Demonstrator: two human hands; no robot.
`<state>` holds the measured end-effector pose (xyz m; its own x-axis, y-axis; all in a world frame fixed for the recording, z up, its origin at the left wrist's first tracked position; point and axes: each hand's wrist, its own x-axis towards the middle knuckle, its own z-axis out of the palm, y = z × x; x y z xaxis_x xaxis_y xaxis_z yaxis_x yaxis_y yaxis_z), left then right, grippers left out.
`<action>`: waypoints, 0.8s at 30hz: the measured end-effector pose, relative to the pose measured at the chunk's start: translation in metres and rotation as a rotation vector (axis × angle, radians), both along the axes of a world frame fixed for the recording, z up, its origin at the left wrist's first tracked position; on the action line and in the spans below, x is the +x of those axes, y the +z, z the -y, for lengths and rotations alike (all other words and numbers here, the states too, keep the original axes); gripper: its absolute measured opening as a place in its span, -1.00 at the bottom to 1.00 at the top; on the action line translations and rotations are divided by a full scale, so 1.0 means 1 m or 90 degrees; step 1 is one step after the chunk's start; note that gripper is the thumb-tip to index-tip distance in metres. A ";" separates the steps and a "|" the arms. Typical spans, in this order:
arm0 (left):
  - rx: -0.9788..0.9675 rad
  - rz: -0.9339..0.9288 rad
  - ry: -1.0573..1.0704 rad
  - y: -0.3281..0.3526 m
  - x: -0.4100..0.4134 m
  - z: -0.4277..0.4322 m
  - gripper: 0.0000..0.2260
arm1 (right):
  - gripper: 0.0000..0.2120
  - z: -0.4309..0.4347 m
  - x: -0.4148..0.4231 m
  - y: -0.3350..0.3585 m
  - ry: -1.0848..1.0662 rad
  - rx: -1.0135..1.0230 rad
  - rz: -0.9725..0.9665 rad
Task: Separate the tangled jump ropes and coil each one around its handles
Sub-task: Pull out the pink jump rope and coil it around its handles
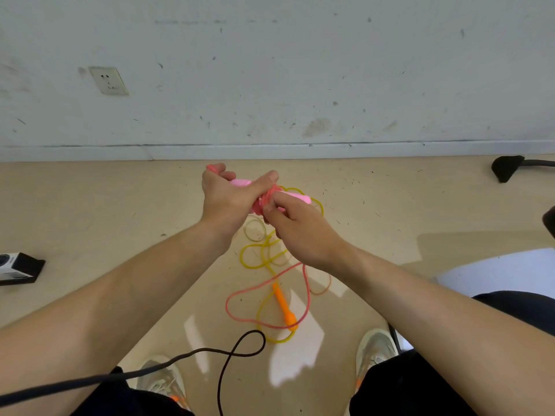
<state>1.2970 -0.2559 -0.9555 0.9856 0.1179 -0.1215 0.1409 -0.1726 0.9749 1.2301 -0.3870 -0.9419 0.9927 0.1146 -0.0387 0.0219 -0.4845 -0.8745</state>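
My left hand [228, 196] grips the pink handles [240, 183] of the pink jump rope, held above the floor. Several turns of pink cord [262, 202] are wound around them. My right hand [295, 232] pinches that pink cord just beside the handles' right end [301, 197]. A loose loop of the pink rope [237, 295] trails down onto the floor. The yellow jump rope [255, 256] lies in loose loops on the floor below my hands. Its orange handle [283, 306] lies nearer my feet, under the pink loop.
A black cable [234, 352] curls across the floor by my shoes [375, 346]. A black and white box [18, 267] sits at the left. A wall with a socket [108, 81] stands ahead. A chair leg [507, 168] shows at the right.
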 end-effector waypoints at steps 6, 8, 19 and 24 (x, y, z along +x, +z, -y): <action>-0.012 -0.030 -0.021 0.005 0.004 -0.004 -0.05 | -0.73 -0.003 -0.005 0.001 0.010 -0.071 0.070; -0.010 -0.039 0.008 0.010 0.008 -0.006 0.00 | -0.75 -0.006 -0.009 -0.001 -0.013 -0.058 0.070; -0.146 -0.174 0.044 0.014 0.014 -0.013 -0.36 | -0.54 0.002 -0.007 -0.019 -0.043 0.011 -0.090; -0.161 -0.188 -0.085 0.022 0.013 -0.025 -0.69 | -0.40 0.024 0.007 -0.020 -0.023 -0.045 -0.094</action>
